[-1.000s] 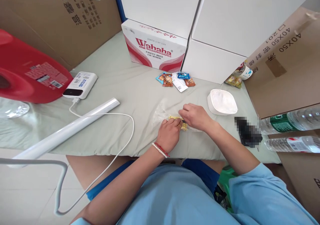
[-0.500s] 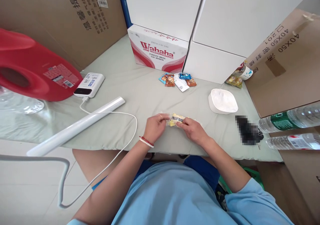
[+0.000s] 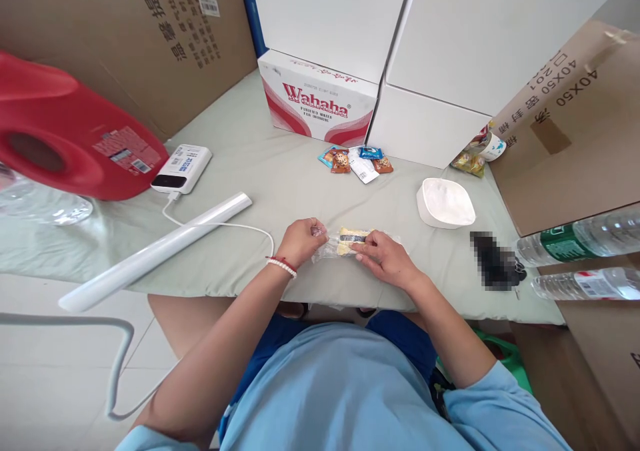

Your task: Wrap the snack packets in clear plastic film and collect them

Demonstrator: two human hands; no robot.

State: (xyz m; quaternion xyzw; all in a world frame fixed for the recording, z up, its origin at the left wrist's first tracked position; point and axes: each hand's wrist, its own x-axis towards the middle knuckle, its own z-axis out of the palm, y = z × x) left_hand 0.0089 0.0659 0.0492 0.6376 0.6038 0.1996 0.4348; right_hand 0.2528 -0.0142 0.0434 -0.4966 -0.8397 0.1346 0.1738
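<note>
Head view: snack packet lies on the grey-green cloth near the front edge, long axis left–right, spanning the gap between both hands. Left hand pinches the crinkled clear end of the wrapper; right hand pins the other end with curled fingers. Both touch it, equally near. Wrapper is thin glossy film; contents pale yellow with a dark band. White bowl sits to the right, apart.
</note>
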